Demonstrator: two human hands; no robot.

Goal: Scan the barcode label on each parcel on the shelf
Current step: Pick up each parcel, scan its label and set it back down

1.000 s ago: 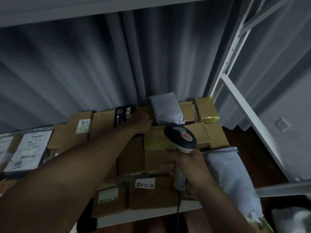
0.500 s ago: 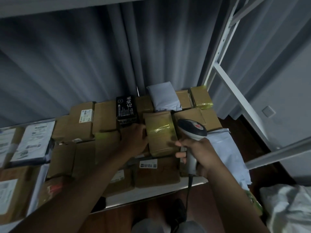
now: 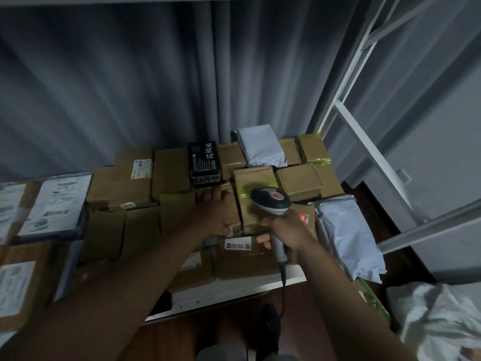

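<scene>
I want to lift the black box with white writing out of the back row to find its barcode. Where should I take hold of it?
Grip the black box across its two long side edges, near the front end, coming from above and the front. It lies flat, label side up, wedged between brown cartons, so only shallow edges are exposed. The left hand is nearest; the right hand holds the scanner.

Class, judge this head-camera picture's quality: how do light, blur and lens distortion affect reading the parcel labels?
Head view: dim, bluish light; the grey curtain streaks with motion blur; the white shelf frame leans from wide-angle distortion; the white label on the front brown cardboard box shows, its print unreadable; the grey handheld scanner is fairly sharp.
</scene>
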